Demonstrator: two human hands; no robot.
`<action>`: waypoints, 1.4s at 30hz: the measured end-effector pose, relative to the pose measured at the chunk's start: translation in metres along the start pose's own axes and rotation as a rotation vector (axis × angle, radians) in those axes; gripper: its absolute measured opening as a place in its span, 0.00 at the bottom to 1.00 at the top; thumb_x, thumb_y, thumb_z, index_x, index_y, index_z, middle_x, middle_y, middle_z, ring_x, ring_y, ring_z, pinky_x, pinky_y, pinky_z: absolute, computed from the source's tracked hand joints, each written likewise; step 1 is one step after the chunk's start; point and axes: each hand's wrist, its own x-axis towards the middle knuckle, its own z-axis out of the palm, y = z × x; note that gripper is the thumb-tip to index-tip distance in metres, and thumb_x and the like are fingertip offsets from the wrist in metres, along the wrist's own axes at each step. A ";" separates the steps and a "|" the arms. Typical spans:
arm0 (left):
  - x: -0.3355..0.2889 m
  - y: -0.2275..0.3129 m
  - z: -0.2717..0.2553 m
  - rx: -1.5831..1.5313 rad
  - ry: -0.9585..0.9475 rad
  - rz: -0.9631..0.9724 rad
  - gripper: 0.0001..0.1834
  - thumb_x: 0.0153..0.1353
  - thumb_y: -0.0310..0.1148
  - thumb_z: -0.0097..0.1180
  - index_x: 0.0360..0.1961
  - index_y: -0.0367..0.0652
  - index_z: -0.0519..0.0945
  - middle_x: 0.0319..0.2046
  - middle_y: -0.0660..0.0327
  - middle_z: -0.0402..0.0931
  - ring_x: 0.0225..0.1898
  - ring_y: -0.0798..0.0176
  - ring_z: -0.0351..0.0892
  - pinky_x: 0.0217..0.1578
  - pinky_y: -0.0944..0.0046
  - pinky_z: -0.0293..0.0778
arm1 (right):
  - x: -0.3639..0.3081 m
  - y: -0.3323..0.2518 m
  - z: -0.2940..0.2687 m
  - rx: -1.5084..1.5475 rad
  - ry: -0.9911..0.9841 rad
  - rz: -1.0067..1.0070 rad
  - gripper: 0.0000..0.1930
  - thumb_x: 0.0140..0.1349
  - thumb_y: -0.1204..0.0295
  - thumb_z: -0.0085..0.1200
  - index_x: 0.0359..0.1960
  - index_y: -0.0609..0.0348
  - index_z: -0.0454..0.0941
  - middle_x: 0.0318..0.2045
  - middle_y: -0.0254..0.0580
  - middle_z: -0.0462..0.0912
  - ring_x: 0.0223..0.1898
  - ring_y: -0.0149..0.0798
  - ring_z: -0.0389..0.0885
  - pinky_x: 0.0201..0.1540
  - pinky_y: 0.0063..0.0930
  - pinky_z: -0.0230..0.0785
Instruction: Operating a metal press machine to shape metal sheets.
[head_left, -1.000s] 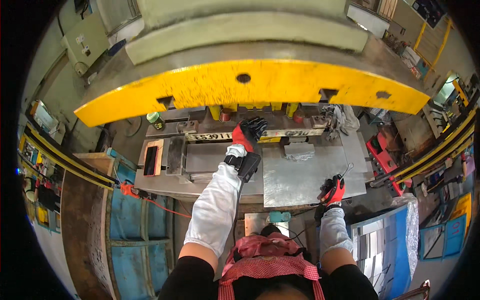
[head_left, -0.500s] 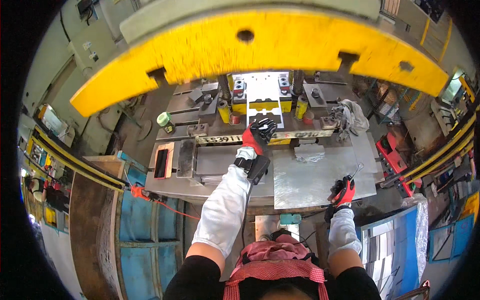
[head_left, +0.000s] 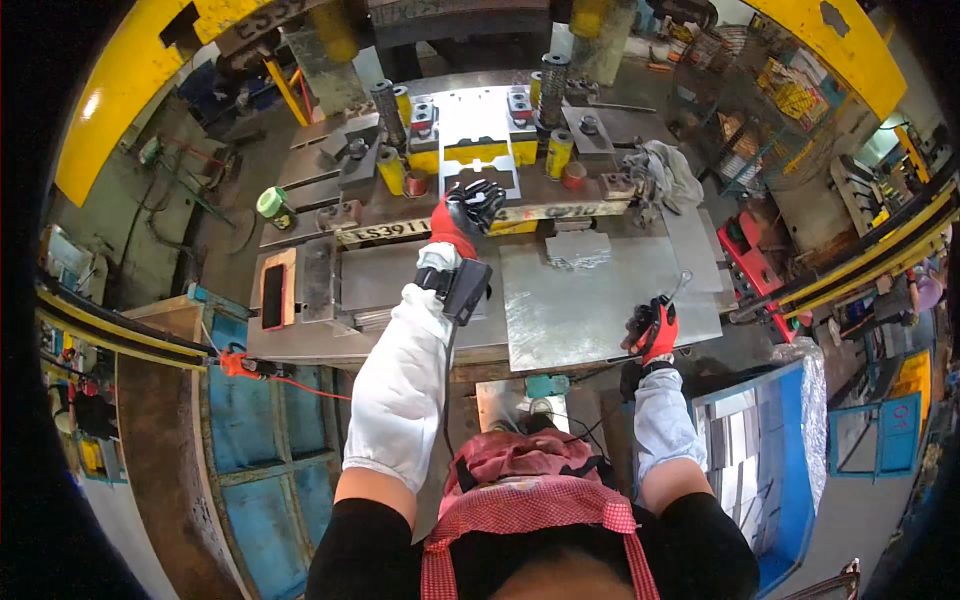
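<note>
My left hand (head_left: 473, 208), in a red and black glove, reaches to the front of the die. Its fingers are stretched out by the near end of a bright metal sheet (head_left: 478, 125) with cut-outs; whether they touch it I cannot tell. At the right, my right hand (head_left: 652, 328), gloved alike, is closed around a thin metal tool with a looped tip (head_left: 684, 280). This hand is at the near right part of a large flat metal plate (head_left: 590, 310). A small stack of cut metal pieces (head_left: 578, 248) lies on that plate's far side.
Yellow press parts (head_left: 110, 110) arch overhead. Guide posts (head_left: 552, 90) stand beside the die. A grey rag (head_left: 668, 175), a green-lidded jar (head_left: 275, 205), a phone-like dark slab (head_left: 273, 292) and stacked sheets (head_left: 385, 275) are on the bench. A blue bin (head_left: 785, 430) stands at lower right.
The yellow press beam has moved up, showing more behind the die. The whole view has shifted slightly. Both hands keep about the same place over the bench.
</note>
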 end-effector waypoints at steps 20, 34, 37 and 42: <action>-0.003 -0.006 0.005 0.040 0.051 -0.011 0.26 0.66 0.43 0.33 0.52 0.29 0.68 0.48 0.44 0.72 0.48 0.46 0.74 0.51 0.51 0.71 | 0.055 -0.074 0.390 -0.465 -1.109 -0.358 0.10 0.59 0.64 0.50 0.28 0.56 0.77 0.11 0.29 0.68 0.13 0.23 0.64 0.18 0.21 0.57; -0.315 0.098 -0.132 2.035 0.070 0.610 0.23 0.48 0.32 0.52 0.49 0.42 0.75 0.33 0.54 0.78 0.31 0.52 0.75 0.44 0.55 0.67 | -0.042 -0.120 0.082 -0.471 -0.706 0.192 0.21 0.58 0.72 0.49 0.55 0.61 0.67 0.28 0.39 0.79 0.16 0.23 0.67 0.18 0.17 0.61; -0.397 0.122 -0.109 1.595 0.499 0.084 0.24 0.53 0.32 0.43 0.53 0.39 0.73 0.39 0.52 0.79 0.27 0.55 0.76 0.36 0.62 0.71 | -0.041 -0.112 0.075 -0.526 -0.703 0.182 0.20 0.58 0.71 0.49 0.53 0.60 0.69 0.27 0.37 0.79 0.17 0.22 0.66 0.18 0.17 0.60; -0.506 0.228 -0.255 1.328 1.118 0.268 0.22 0.56 0.36 0.46 0.51 0.40 0.73 0.41 0.54 0.77 0.32 0.56 0.75 0.38 0.60 0.71 | -0.024 -0.080 0.079 -0.622 -0.721 0.259 0.19 0.59 0.68 0.50 0.52 0.57 0.71 0.25 0.31 0.78 0.18 0.21 0.65 0.18 0.17 0.58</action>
